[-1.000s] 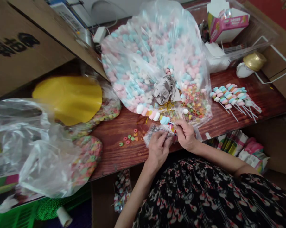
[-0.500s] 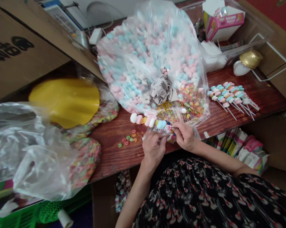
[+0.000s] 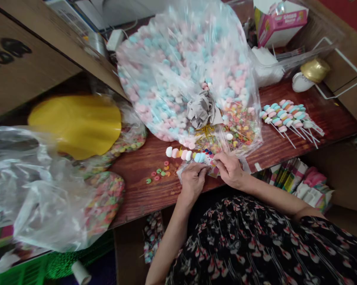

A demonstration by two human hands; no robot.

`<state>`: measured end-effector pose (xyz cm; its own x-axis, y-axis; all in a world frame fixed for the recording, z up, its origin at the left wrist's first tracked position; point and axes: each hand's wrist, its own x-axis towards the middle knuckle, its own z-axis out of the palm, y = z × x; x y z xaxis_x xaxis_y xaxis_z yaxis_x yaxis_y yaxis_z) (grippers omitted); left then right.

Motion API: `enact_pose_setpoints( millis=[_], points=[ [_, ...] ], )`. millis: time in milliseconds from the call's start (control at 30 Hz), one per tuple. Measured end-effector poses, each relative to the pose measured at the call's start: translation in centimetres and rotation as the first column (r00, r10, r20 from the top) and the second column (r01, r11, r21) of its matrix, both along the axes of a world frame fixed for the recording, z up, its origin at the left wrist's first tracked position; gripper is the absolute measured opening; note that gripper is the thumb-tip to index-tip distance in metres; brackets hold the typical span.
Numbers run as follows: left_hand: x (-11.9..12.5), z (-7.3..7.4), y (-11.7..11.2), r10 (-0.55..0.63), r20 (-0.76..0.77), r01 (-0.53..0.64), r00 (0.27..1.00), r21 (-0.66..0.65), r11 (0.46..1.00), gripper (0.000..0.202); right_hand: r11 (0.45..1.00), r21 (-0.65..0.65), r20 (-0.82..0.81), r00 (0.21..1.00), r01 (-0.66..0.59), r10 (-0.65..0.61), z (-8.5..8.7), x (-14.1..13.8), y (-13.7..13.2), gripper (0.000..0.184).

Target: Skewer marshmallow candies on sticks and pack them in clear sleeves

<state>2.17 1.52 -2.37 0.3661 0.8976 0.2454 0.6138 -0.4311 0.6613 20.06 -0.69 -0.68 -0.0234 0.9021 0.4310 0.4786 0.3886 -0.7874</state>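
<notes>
My right hand (image 3: 229, 169) pinches the end of a marshmallow skewer (image 3: 184, 155), a row of pastel marshmallows and colored pieces lying roughly level above the table. My left hand (image 3: 192, 182) grips a small transparent plastic bag (image 3: 184, 171) just below the skewer, its fingertips close to my right hand. The skewer's stick is mostly hidden by my fingers. Loose colored cereal rings (image 3: 157, 175) lie on the wooden table (image 3: 133, 198) to the left of my left hand. A large transparent bag of pink and blue marshmallows (image 3: 178, 67) sits just beyond my hands.
Finished marshmallow skewers (image 3: 285, 118) lie at right. A bag of cereal rings (image 3: 240, 126) and gold twist ties (image 3: 204, 130) sit ahead. A yellow round board (image 3: 76, 126) and plastic bags (image 3: 27, 190) lie left. A cardboard panel (image 3: 24, 59) overhangs the upper left.
My hands have drawn closer together, and the skewer now lies more level, nearer the small plastic bag. The view has shifted slightly, moving the table contents left.
</notes>
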Motion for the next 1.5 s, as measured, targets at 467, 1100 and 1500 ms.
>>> enact_pose_setpoints(
  millis=[467,1100,1500],
  points=[
    [-0.6,0.3,1.4,-0.077,0.009,0.078,0.997,-0.204,0.976,0.019,0.995,0.087,0.017,0.999,0.049,-0.051,3.6,10.7,-2.3,0.011],
    [-0.2,0.2,1.3,-0.098,0.001,0.098,0.995,-0.060,0.993,0.017,0.948,0.174,0.739,0.671,-0.267,0.053,6.5,15.2,-2.9,0.021],
    [-0.6,-0.3,1.3,-0.224,-0.002,0.223,0.975,-0.030,0.974,0.023,0.915,0.207,0.769,0.636,-0.347,0.067,6.7,12.0,-1.2,0.023]
  ],
)
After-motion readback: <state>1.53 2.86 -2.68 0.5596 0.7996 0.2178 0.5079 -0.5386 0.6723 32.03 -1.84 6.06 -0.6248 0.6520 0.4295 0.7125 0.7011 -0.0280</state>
